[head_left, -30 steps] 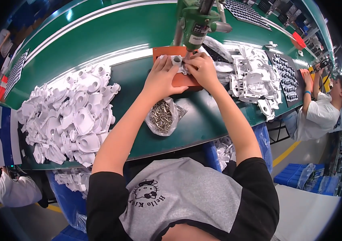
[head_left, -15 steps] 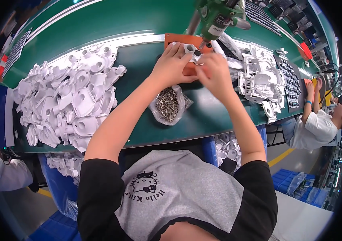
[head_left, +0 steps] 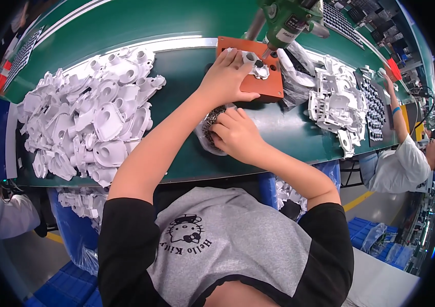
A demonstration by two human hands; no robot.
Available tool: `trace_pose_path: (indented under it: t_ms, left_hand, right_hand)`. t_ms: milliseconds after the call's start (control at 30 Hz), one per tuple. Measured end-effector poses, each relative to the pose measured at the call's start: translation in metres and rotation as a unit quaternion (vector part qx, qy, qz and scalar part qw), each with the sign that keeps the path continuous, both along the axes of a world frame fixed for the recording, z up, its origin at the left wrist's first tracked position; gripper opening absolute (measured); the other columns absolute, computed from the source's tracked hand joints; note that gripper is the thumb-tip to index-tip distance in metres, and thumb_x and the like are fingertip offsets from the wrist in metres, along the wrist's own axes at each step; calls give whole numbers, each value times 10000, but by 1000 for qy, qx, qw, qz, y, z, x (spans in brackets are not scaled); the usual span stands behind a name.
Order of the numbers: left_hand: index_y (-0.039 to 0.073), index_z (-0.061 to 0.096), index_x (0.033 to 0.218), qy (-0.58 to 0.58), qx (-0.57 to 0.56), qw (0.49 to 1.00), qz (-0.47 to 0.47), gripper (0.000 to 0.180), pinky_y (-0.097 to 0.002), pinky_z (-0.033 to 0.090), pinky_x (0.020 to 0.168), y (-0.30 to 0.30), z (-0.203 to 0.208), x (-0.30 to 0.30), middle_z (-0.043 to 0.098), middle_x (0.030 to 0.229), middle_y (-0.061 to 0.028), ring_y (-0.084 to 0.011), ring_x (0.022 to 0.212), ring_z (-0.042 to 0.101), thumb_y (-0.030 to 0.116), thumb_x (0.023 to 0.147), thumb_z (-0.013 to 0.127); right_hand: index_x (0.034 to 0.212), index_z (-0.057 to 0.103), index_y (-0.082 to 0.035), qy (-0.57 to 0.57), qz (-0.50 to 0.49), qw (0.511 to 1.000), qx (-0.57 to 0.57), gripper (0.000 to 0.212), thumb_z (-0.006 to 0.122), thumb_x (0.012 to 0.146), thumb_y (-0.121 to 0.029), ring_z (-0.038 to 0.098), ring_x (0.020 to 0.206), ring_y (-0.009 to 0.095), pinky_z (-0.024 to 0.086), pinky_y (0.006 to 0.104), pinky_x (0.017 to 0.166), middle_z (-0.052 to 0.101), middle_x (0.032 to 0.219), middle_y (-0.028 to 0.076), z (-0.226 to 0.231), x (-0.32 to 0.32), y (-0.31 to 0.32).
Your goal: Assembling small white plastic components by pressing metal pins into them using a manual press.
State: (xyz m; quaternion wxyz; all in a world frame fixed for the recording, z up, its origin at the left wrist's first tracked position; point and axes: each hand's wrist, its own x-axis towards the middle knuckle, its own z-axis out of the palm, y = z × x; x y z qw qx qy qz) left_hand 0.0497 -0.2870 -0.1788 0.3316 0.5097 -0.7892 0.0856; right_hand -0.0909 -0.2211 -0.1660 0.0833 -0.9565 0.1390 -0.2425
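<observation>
Head view, looking down on a green workbench: two bare hands work at a bright orange fixture block (head_left: 273, 87). A white moulded plastic part (head_left: 262, 72) sits on the block, with a small round black piece (head_left: 259, 64) on it, near a short upright tube. The left hand (head_left: 226, 78) lies over the part's left side, fingers stretched forward and thumb spread well away. The right hand (head_left: 238, 134) reaches into a clear plastic bag (head_left: 211, 146) of small metal fasteners (head_left: 208, 123), probably screws, near the block. Its fingers curl downward, but their tips are hidden, so I cannot tell whether they pinch anything. Above the block hangs a green machine head (head_left: 284, 28), its tip pointing down near the black piece.

The step in hand seems to be picking up a fastener while the left hand steadies the part. The next move would call for a fine fingertip pinch on one fastener, lifted free of the heap, with the part kept seated.
</observation>
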Motion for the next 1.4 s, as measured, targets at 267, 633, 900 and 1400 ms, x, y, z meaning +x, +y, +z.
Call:
trace_pose_path:
  t_ms: [267,633,900,1400]
  left_hand:
    - [23,547,1117,3,-5,1000,-1,719,-455,268,1086,-1,1,-1,527,1208,-266,-404,1230,420,558,659,692]
    - [17,521,1164,1,33,999,-1,748,-453,257,1092,2,4,1,498,1252,-262,-395,1254,396,551,667,687]
    - [82,564,1141,-4,7,1000,-12,668,-465,279,1075,0,2,-1,524,1204,-250,-399,1218,425,523,659,699]
    - [110,586,1101,8,5,1000,-8,611,-465,279,1075,0,3,-1,527,1199,-261,-402,1221,428,511,656,704]
  right_hand:
    - [719,599,-60,-7,-11,1000,-8,130,686,629,-94,487,778,231,387,352,696,497,750,47,-4,5,-1]
    - [813,662,24,67,-206,914,344,168,626,789,-138,540,701,80,446,243,655,616,710,31,82,-51,-110]
    - [829,691,2,10,-181,869,460,210,660,753,-191,554,655,110,429,247,608,628,720,49,62,-51,-184]
    - [882,655,-44,109,-170,864,461,169,715,783,-167,557,792,101,434,242,722,631,812,10,62,-38,-200]
